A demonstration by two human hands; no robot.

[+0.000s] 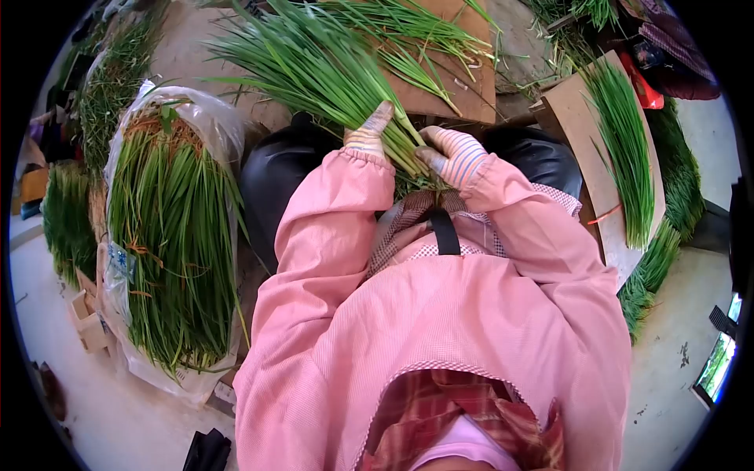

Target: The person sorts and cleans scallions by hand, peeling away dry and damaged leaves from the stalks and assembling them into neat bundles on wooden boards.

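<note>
A bunch of garlic chives [314, 67] slants across my lap, its leaves fanning out to the upper left and its pale stems toward me. My left hand [367, 135], in a striped work glove, is closed around the stems with the thumb on top. At the lower stem ends, my right hand [451, 154] in a matching glove has its fingers closed on the chives; part of its grip is hidden. Just beyond my hands, loose chives [420, 74] lie on a brown board [463, 94].
On the left, a clear plastic bag [224, 122] holds a large heap of chives [169, 235]. A neat bundle of chives [624, 149] rests on a cardboard sheet [585, 118] at the right. More stacked chives [679, 173] are beside it. Another person's patterned clothing [679, 47] shows at upper right.
</note>
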